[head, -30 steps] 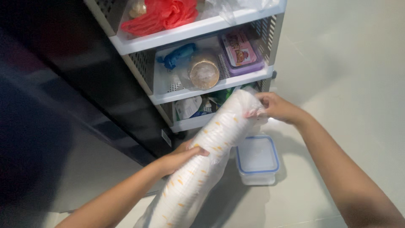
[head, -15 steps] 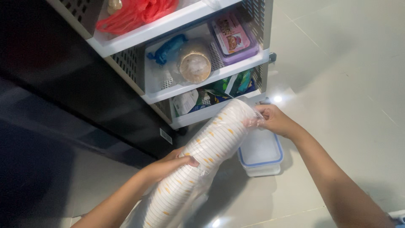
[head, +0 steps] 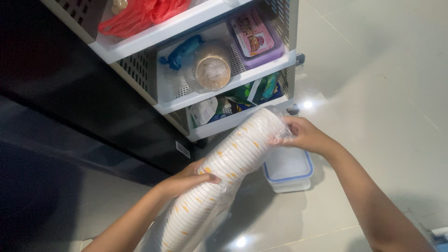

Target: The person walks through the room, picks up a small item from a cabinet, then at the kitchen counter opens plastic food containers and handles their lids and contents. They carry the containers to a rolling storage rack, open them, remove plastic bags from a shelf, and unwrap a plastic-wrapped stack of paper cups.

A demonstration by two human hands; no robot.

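Your left hand (head: 186,179) wraps the middle of the cup stack (head: 224,172), fingers curled over the top, thumb side hidden underneath, so that grip is closed on the stack. Your right hand (head: 305,135) pinches the loose clear wrap (head: 280,133) at the stack's upper end, fingers together on the film. The stack runs diagonally from bottom-left up to the right, its top end just in front of the lowest shelf edge of the rack (head: 233,116), w/ little room btw the two. Cups are white w/ small orange marks, ribbed by their nested rims, sleeved in thin crinkly plastic. Under the stack's upper end, on the floor (head: 382,93), sits a clear box (head: 289,170) w/ a blue-rimmed lid, rounded corners, just below your right wrist. Open floor lies to the right and front: pale glossy tiles w/ light glare. Left side is tight, a dark glossy cabinet (head: 70,93) beside the rack. The rack is white plastic w/ perforated walls; middle shelf holds a purple box (head: 256,39) and a round bagged item (head: 212,70), top shelf a red bag (head: 140,16).
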